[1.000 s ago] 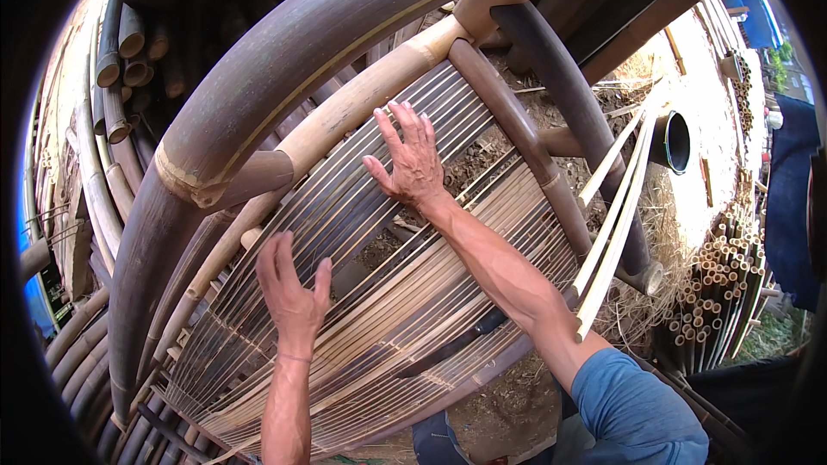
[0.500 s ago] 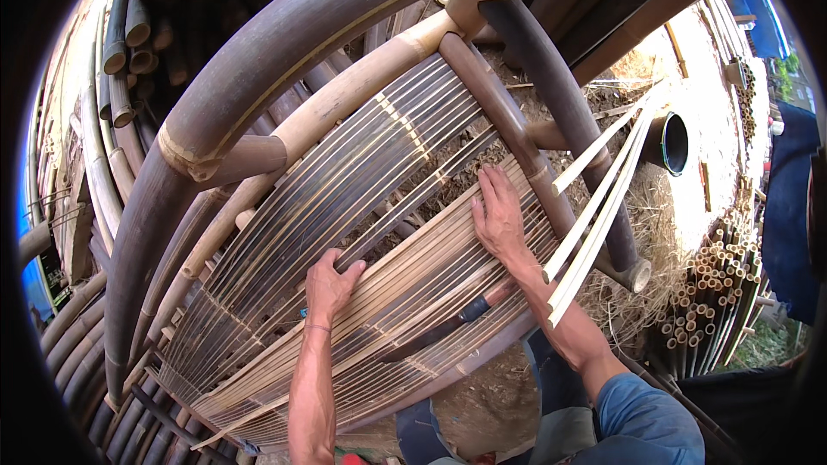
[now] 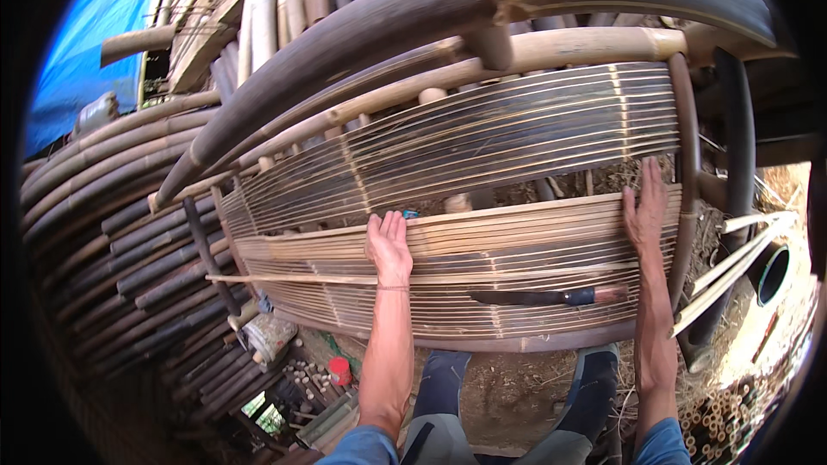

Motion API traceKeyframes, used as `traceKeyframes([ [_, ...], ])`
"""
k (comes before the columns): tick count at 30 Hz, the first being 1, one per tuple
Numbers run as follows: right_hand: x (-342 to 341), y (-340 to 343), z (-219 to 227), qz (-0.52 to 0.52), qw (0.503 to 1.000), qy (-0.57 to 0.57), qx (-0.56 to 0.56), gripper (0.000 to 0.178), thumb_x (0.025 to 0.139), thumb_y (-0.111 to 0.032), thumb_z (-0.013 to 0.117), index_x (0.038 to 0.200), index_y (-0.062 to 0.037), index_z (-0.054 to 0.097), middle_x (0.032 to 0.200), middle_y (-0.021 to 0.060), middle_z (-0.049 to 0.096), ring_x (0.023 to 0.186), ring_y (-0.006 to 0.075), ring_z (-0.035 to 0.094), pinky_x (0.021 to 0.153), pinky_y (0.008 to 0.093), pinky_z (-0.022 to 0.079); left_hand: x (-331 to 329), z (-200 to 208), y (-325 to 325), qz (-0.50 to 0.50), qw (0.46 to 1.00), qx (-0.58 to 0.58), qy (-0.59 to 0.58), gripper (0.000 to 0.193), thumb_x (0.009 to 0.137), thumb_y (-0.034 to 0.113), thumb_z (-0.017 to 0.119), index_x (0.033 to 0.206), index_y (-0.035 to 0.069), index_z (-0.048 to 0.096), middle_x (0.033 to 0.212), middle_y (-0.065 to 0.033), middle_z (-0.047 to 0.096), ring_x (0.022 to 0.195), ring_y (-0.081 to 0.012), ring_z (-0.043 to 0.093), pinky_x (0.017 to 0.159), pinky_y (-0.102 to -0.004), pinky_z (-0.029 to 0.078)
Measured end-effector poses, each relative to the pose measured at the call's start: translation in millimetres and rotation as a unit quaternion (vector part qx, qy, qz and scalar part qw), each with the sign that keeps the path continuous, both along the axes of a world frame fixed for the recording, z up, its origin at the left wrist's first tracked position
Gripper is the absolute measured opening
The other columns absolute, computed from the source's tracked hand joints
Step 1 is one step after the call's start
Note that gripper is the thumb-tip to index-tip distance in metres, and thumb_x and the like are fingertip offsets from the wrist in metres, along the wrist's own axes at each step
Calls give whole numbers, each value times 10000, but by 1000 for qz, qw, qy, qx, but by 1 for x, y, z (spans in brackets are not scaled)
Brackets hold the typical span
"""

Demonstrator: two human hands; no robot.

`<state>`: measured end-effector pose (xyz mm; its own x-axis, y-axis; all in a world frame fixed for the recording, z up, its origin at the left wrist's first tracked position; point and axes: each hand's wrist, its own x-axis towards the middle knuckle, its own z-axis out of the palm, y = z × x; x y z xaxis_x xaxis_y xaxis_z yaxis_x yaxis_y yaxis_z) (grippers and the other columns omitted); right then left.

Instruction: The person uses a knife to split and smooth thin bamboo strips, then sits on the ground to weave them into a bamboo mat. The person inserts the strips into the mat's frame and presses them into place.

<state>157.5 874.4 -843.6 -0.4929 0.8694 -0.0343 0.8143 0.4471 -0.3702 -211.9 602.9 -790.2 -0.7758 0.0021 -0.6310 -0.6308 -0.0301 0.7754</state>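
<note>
A bamboo bench seat lies across the view, made of dark and pale slats [image 3: 517,129] with a gap along its middle. Pale bamboo strips [image 3: 517,226] lie side by side below that gap. My left hand [image 3: 389,245] rests at their far edge, fingers loosely bent and laid on them. At their right end, my right hand [image 3: 646,211] lies flat, fingers stretched toward the gap. A knife [image 3: 534,296] with a dark blade rests on the nearer slats. One loose pale strip [image 3: 301,279] crosses under my left wrist and sticks out to the left.
A thick curved bamboo rail [image 3: 379,30] arches over the far side. Stacked bamboo poles [image 3: 112,241] fill the left. Loose pale strips [image 3: 732,267] lean at the right, near a black round container [image 3: 769,274]. A red container [image 3: 341,370] stands on the ground below.
My view has swung left, so the bench now lies nearly level across it. My right hand has moved to the right end of the pale strips; my left hand stays on their far edge.
</note>
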Motion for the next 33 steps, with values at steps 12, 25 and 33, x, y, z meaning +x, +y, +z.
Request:
traceKeyframes([
  [12, -168, -138, 27, 111, 987, -94, 62, 567, 996, -304, 440, 1503, -111, 277, 1556, 177, 212, 1418, 372, 238, 1137, 505, 226, -120, 27, -51, -148, 977, -94, -118, 717, 887, 314, 641, 1432, -22, 318, 1338, -321, 408, 1184, -418, 497, 1024, -475, 429],
  [25, -229, -168, 68, 118, 983, -139, 21, 626, 950, -295, 540, 1467, -39, 298, 1471, 264, 316, 1360, 447, 299, 1142, 510, 249, -130, 121, -422, -251, 759, -573, 178, 611, 859, 324, 637, 1313, -51, 472, 1354, -244, 432, 1264, -399, 413, 1070, -444, 346],
  [33, -455, -316, 107, 302, 948, -81, -64, 856, 860, -487, 619, 1498, -67, 232, 1530, 191, 253, 1424, 372, 215, 1148, 459, 248, -304, 118, -442, -251, 711, -565, 335, 674, 903, 342, 579, 1384, -82, 371, 1431, -286, 341, 1330, -437, 315, 1117, -488, 265],
])
